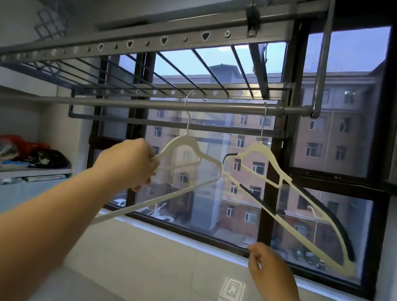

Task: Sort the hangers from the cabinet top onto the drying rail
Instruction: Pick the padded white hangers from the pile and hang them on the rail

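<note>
the left hand grips the left shoulder of the cream plastic hanger with a wire hook, its long bar slanting down-left and its hook up at the grey round drying rail, while the right hand, loosely curled and empty, hangs well below.

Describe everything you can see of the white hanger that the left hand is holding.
The white hanger looks like slim plastic, with a thin silvery metal hook that curls over the grey round drying rail. It hangs tilted, its long left arm dropping low toward the camera. The left hand grips it near the left shoulder, fingers curled round it. Its right tip comes close to the neighbouring cream hanger; contact cannot be told.
</note>
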Tool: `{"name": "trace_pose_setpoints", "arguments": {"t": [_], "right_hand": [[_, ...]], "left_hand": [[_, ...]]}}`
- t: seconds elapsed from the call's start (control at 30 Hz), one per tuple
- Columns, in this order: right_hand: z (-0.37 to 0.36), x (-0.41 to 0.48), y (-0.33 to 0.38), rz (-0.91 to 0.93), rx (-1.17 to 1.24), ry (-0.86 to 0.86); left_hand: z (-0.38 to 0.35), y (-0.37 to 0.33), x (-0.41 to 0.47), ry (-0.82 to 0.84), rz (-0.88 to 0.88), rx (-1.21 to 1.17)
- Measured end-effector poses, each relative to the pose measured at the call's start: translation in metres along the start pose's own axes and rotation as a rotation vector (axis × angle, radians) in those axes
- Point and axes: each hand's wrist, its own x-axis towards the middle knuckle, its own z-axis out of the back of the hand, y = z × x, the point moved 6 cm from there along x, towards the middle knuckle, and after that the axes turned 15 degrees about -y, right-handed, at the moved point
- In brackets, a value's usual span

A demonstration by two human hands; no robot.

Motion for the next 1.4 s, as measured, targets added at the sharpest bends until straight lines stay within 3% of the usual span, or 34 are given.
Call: {"name": "trace_pose_setpoints", "arguments": {"t": [0.2, 0.6, 1.0, 1.2, 1.4], "right_hand": [[0.006, 0.009, -0.016, 0.005, -0.091, -0.033], [0.035, -0.011, -0.020, -0.053, -0.210, -0.051], [0.046, -0.023, -0.027, -0.111, -0.220, -0.095], [0.047, -0.027, -0.035, -0.172, -0.253, -0.091], [0.048, -0.023, -0.028, -0.124, -0.251, -0.080]], "left_hand": [[-0.005, -0.027, 0.026, -0.013, -0.032, 0.105], [-0.020, -0.079, 0.032, 0.163, -0.077, -0.051], [-0.044, -0.083, 0.029, 0.191, -0.054, -0.104], [-0.054, -0.084, 0.022, 0.293, -0.072, -0.154], [-0.056, -0.092, 0.022, 0.239, -0.096, -0.139]]}}
